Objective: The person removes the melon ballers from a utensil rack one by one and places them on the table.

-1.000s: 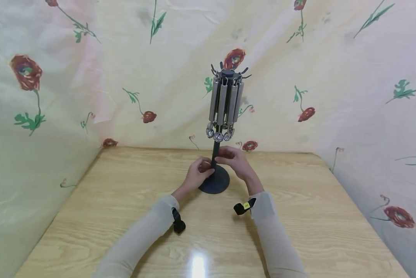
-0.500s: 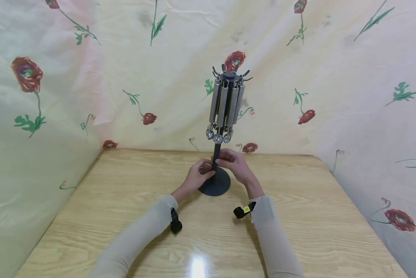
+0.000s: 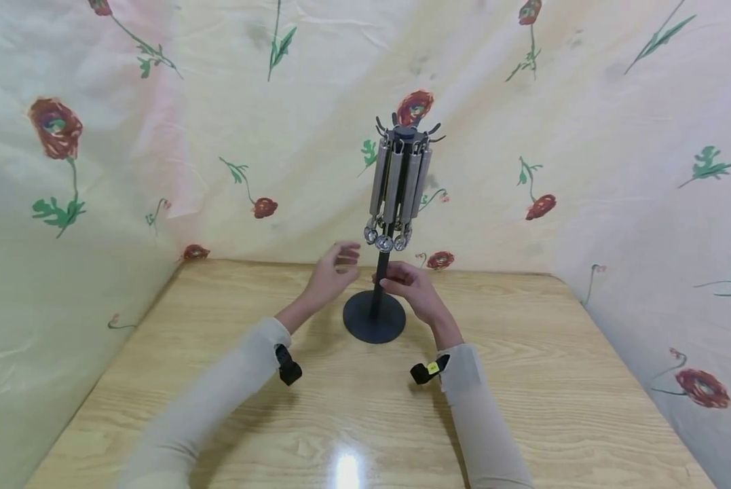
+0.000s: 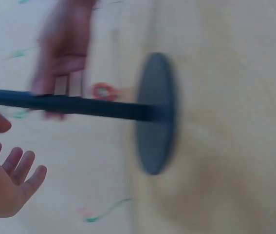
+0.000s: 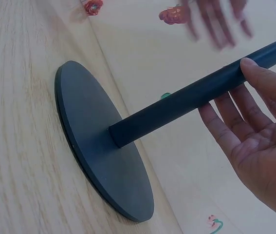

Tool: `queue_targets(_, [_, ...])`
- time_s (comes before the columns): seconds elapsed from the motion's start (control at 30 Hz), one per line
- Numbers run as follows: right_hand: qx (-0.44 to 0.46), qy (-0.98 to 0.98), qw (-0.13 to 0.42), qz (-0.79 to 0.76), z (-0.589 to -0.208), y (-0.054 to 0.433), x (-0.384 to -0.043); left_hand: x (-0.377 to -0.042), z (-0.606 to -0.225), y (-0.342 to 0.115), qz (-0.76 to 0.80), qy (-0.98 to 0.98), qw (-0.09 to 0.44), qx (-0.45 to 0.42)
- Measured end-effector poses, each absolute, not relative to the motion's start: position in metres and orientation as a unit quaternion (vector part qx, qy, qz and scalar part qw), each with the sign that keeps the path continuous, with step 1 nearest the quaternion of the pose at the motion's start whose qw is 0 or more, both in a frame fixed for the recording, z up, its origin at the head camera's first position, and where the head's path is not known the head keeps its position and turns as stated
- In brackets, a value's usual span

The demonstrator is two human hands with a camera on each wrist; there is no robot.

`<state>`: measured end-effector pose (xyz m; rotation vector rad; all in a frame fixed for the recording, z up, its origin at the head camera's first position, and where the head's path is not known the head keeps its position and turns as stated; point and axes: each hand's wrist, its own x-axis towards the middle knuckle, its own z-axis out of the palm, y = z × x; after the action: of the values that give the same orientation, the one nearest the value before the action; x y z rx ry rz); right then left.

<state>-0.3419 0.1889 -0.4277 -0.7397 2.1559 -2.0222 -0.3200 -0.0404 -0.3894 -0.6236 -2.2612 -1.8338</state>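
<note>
Left hand (image 3: 328, 275), loose fingers — pole (image 5: 174, 104) in pinch of right hand (image 3: 418, 291) — hooked top (image 3: 405, 132) only in head view.

Head view, above and before the stand (image 3: 383, 260), facing forward and down, farthest, left wrist view, close, stand's left front, right wrist view, close, its right front, both rolled sideways, sharing pole (image 5: 176, 105) and base (image 4: 153, 141)

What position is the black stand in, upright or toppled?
Upright: its pole rises from the round base underneath, with the right hand holding it.
</note>
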Motion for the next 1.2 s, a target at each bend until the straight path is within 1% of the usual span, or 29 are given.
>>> queue_targets(0.17, [-0.241, 0.709, 0.049, -0.661, -0.428, 0.190, -0.342, -0.317, -0.337, -0.053, -0.638, -0.725, 0.143, -0.219])
queue_targets(0.23, [-0.240, 0.713, 0.051, -0.657, -0.428, 0.190, -0.342, -0.316, -0.319, -0.056, -0.644, -0.713, 0.154, -0.229])
queue_targets(0.33, [-0.239, 0.717, 0.052, -0.653, -0.429, 0.191, -0.342, -0.313, -0.296, -0.060, -0.646, -0.706, 0.153, -0.245])
queue_targets(0.47, [-0.235, 0.716, 0.056, -0.655, -0.429, 0.191, -0.342, -0.309, -0.275, -0.060, -0.641, -0.710, 0.128, -0.261])
queue_targets(0.6, [-0.238, 0.712, 0.054, -0.658, -0.430, 0.191, -0.341, -0.309, -0.266, -0.053, -0.637, -0.714, 0.106, -0.271])
queue_targets(0.7, [-0.248, 0.709, 0.050, -0.659, -0.431, 0.191, -0.341, -0.310, -0.264, -0.047, -0.636, -0.715, 0.102, -0.272])
queue_targets(1.2, [-0.248, 0.709, 0.045, -0.658, -0.432, 0.190, -0.340, -0.309, -0.265, -0.033, -0.636, -0.714, 0.136, -0.259])
